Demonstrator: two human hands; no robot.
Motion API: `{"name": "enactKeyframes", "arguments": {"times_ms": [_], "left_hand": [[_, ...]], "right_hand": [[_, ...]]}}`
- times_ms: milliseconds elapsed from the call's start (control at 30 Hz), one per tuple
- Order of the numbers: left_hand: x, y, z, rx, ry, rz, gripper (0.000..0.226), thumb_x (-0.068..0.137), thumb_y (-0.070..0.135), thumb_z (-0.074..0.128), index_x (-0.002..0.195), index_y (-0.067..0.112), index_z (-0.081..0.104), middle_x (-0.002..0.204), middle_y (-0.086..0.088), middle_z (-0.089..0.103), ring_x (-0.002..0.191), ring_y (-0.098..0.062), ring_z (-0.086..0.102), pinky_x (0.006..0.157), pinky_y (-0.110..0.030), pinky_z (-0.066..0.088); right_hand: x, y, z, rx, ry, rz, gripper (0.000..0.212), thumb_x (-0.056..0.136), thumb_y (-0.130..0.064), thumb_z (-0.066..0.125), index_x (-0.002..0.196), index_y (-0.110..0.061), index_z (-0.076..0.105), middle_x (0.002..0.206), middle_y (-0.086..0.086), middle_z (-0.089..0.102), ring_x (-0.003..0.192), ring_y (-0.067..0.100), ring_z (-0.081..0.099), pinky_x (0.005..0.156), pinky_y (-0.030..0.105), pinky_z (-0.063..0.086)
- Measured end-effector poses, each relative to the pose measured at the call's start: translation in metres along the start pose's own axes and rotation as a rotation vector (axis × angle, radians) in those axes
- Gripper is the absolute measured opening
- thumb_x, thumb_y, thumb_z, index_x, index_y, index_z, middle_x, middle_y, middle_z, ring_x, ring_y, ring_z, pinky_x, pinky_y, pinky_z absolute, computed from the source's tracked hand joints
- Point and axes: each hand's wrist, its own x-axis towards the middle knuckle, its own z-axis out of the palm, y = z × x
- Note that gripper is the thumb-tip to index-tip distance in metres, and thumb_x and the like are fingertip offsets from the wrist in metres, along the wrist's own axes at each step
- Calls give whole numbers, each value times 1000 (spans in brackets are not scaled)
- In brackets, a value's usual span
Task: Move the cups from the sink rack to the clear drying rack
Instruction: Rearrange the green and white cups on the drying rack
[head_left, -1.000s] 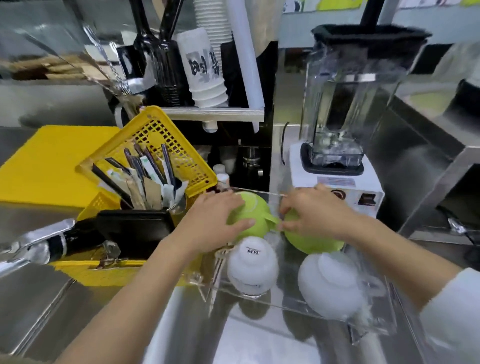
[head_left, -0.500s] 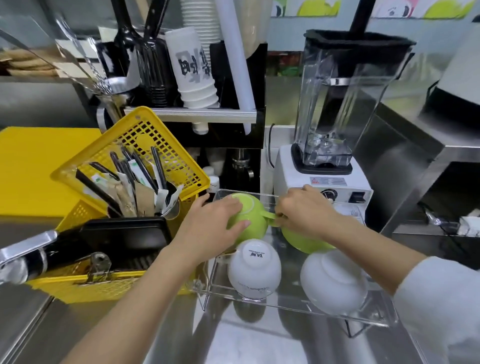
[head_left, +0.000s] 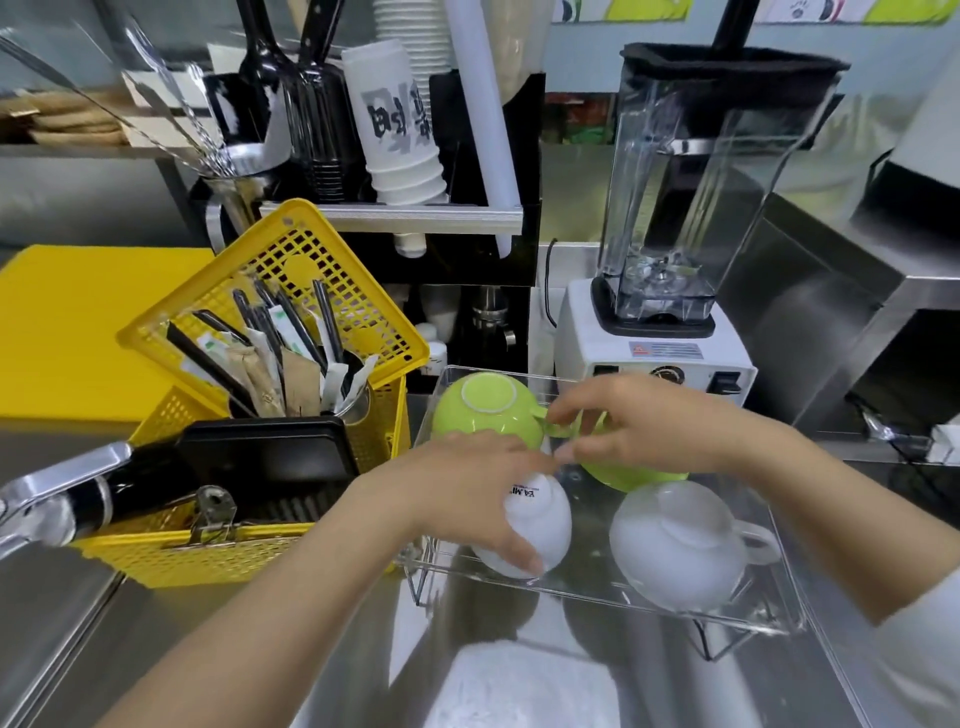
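The clear drying rack (head_left: 589, 594) stands on the steel counter with cups upside down in it. At its back left is a green cup (head_left: 483, 410); a second green cup (head_left: 639, 475) sits to its right, mostly under my right hand (head_left: 654, 426). That hand's thumb and forefinger pinch a green handle between the two green cups. My left hand (head_left: 467, 488) wraps around the front-left white cup (head_left: 545, 525), which is tilted. Another white cup (head_left: 675, 545) rests at the front right, untouched.
A yellow basket (head_left: 208, 556) with a black tray and a utensil holder stands left of the rack, and a faucet handle (head_left: 52, 499) sticks out before it. A blender (head_left: 670, 208) is behind the rack. Stacked paper cups (head_left: 400, 130) sit on a shelf. A yellow board (head_left: 67, 322) lies far left.
My left hand has come off the back-left green cup and moved toward me onto the front-left white cup. My right hand stays at the green handle.
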Motion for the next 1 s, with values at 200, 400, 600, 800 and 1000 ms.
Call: {"name": "enactKeyframes", "arguments": {"times_ms": [200,400,600,800,1000], "left_hand": [[5,4,6,-41,70,-59,76,56,57,75,121,34,42,112,6,55,109,-16,48,87,-41,47],[-5,11,-4,-612,481,-172,68,54,58,77,111,33,49,103,12,59,92,-11,57,77,-34,50],[-14,16,-3,-947,521,-97,69,47,62,71,106,31,52,104,7,63,94,-10,63,79,-36,53],[-46,-12,-24,-739,268,153,87,64,33,80,133,50,30,143,20,36,128,0,41,104,-27,40],[-50,4,-40,-209,284,320,92,66,25,80,133,55,24,144,41,8,135,17,3,108,-5,9]], "right_hand": [[-13,-5,16,22,-257,34,62,72,-42,71,124,-28,41,120,-4,58,108,18,55,95,38,45],[-21,-13,27,-43,75,-45,102,67,-49,71,141,-35,3,147,-5,30,131,18,31,109,34,24],[-21,-20,24,-6,285,-212,91,65,-39,77,137,-26,23,127,-10,40,116,5,36,94,19,24],[-28,-4,9,684,168,-103,80,46,-35,84,116,-43,45,109,-28,55,106,-2,55,88,20,48],[-17,-12,17,1022,-95,-240,73,48,-10,77,116,-19,53,98,-8,69,91,7,64,72,16,50]]}}
